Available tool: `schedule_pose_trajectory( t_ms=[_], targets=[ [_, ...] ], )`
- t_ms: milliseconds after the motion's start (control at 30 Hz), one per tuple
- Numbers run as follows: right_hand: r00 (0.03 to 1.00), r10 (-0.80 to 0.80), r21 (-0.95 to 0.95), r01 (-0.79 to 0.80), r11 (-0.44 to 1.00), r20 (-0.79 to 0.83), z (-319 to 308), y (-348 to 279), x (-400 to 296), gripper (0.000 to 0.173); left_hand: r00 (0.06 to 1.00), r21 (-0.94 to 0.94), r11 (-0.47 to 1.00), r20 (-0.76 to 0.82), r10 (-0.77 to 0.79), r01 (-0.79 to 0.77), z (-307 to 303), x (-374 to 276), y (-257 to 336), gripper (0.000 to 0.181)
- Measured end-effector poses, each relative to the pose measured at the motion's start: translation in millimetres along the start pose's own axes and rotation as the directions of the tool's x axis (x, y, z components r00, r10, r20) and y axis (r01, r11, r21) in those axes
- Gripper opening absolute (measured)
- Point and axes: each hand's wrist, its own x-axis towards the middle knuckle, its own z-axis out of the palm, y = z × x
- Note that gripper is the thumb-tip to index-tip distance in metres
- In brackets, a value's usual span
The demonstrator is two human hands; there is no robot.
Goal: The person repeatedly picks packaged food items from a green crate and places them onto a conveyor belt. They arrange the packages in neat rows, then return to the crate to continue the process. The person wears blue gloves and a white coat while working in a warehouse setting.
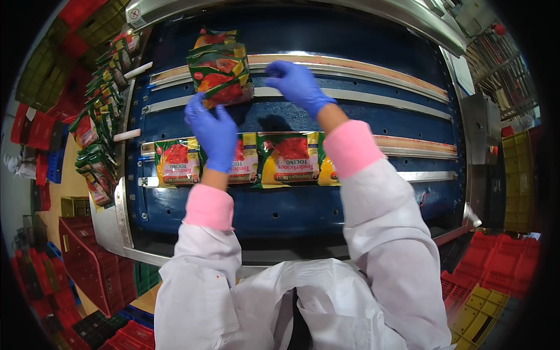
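My left hand [212,127], in a blue glove, is at the lower edge of a pile of plastic food pouches [218,72]; whether its fingertips touch the pile I cannot tell. My right hand [295,85], also blue-gloved, hovers to the right of the pile with its fingers curled and nothing visible in them. Below the hands, several tocino pouches [288,157] lie side by side along the nearer sealing bar [420,146] on the blue machine bed. My left hand and right sleeve partly cover that row.
More pouches [103,109] are heaped along the machine's left edge, beside two white rods [127,134]. The farther sealing bar [385,78] crosses the bed. A steel lid edge [393,17] curves along the top. Red crates [498,258] and a dark red crate [94,262] stand around the machine.
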Motion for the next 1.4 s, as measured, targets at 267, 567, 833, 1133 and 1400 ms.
schedule_pose_trajectory(
  t_ms=[267,567,833,1133,1400],
  targets=[
    [0.995,0.07,0.263,-0.05,0.964,-0.068,51,14,23,0.02,0.898,-0.179,0.945,0.4,-0.183,0.272,23,38,-68,0.035],
    [0.941,0.329,0.319,-0.336,0.886,0.079,-77,104,-67,0.014,0.832,-0.394,0.894,0.553,0.045,0.213,75,-38,25,0.022],
    [0.973,0.194,0.405,-0.13,0.905,-0.122,-160,124,-115,0.018,0.736,-0.647,0.51,0.675,0.037,0.567,84,-41,146,0.018],
    [0.919,0.332,-0.213,-0.375,0.902,-0.21,-233,201,-230,0.017,0.639,-0.219,0.948,0.7,0.319,-0.233,95,-169,216,0.017],
    [0.855,0.474,-0.418,-0.518,0.746,-0.212,-222,197,-198,0.021,0.529,-0.083,0.938,0.807,0.261,-0.337,121,-153,221,0.014]
  ],
)
